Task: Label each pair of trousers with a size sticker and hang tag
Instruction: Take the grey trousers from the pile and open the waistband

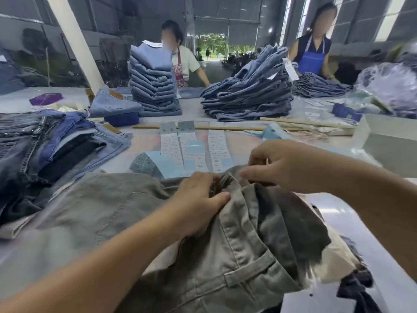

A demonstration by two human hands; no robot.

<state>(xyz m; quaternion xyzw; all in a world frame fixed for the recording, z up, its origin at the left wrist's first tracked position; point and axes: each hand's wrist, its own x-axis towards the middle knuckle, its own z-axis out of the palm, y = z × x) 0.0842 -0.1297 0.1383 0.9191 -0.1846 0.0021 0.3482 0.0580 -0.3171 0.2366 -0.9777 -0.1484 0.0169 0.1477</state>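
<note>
A pair of grey-khaki trousers (pixel 228 251) lies across the near table, waistband towards the middle. My left hand (pixel 196 199) grips the bunched waistband, thumb on top of the cloth. My right hand (pixel 277 166) pinches the same waistband from the far side, fingers curled into the folds. Just beyond the hands lie strips of white size stickers (pixel 171 143) on pale blue backing sheets (pixel 144 163). What the fingertips hold inside the folds is hidden.
A pile of dark and blue jeans (pixel 45 150) sits at the left. Two tall stacks of folded blue jeans (pixel 153 82) (pixel 248 93) stand farther back, with two people behind them. A wooden stick (pixel 237 128) crosses the table; a white box (pixel 390 141) is at right.
</note>
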